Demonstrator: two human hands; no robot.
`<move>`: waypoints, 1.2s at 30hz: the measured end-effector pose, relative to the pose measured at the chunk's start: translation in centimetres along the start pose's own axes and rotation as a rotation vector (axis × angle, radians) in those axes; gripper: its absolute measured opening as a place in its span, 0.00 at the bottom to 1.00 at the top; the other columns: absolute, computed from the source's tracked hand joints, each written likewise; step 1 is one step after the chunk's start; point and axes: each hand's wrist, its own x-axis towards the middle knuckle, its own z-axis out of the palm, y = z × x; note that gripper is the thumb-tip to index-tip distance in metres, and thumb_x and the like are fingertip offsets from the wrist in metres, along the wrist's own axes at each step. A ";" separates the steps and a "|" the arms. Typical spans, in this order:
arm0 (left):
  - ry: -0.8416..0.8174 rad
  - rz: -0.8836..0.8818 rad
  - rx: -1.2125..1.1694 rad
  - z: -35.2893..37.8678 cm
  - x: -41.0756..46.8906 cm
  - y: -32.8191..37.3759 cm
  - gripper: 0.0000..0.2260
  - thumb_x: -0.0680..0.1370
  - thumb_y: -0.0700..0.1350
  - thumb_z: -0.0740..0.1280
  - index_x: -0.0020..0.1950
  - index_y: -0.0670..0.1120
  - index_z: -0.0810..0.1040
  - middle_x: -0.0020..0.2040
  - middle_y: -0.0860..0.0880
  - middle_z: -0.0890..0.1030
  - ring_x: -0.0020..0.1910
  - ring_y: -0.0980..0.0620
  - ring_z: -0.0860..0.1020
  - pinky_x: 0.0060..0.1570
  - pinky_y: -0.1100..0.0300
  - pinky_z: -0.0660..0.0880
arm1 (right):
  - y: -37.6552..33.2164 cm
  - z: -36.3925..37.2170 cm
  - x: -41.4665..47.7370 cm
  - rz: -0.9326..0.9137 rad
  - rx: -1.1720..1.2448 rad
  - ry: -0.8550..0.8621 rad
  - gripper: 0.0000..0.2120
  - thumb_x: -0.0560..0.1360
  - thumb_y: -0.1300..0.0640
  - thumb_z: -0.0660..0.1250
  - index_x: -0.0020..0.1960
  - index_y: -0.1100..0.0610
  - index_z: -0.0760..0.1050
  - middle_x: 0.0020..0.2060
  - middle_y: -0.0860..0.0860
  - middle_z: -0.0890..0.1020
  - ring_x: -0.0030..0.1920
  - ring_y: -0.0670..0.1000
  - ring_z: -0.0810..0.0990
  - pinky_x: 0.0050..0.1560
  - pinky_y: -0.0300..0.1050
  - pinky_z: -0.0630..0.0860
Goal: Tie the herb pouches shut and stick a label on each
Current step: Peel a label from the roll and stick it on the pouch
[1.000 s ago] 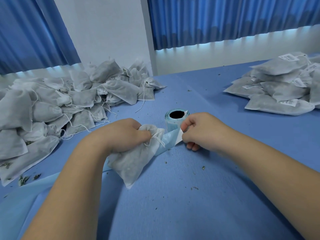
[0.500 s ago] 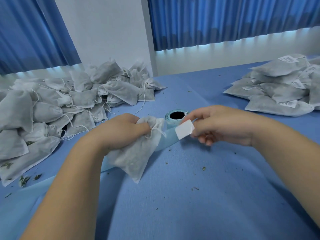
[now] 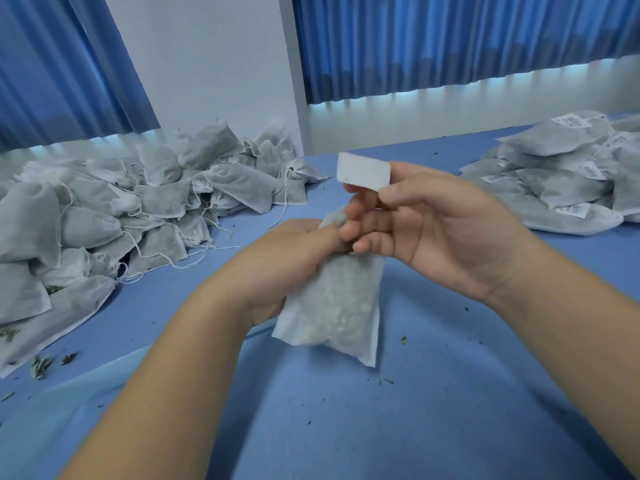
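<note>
Gripping the pouch [image 3: 339, 306] by its neck, the left hand [image 3: 287, 258] is holding it over the table [image 3: 381, 427]; the right hand [image 3: 443, 230] is pinching the label [image 3: 363, 172] just above. Judging best practice: laying the label flat on the broad face, smoothing from one edge.

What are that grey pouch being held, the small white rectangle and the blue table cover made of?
The grey herb pouch: probably thin non-woven fabric, matte, translucent, herbs showing through. The white rectangular label: looks like matte paper, stiffly flat. The blue table cover: seemingly soft matte cloth, no shine.
</note>
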 end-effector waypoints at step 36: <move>-0.344 -0.079 -0.669 -1.0 0.3 0.2 0.11 0.68 0.39 0.63 0.49 0.40 0.78 0.41 0.47 0.78 0.39 0.51 0.79 0.45 0.60 0.77 | 0.6 -1.4 -0.7 -0.623 -1.571 0.103 0.11 0.73 0.65 0.67 0.50 0.54 0.84 0.46 0.50 0.81 0.38 0.45 0.73 0.36 0.52 0.76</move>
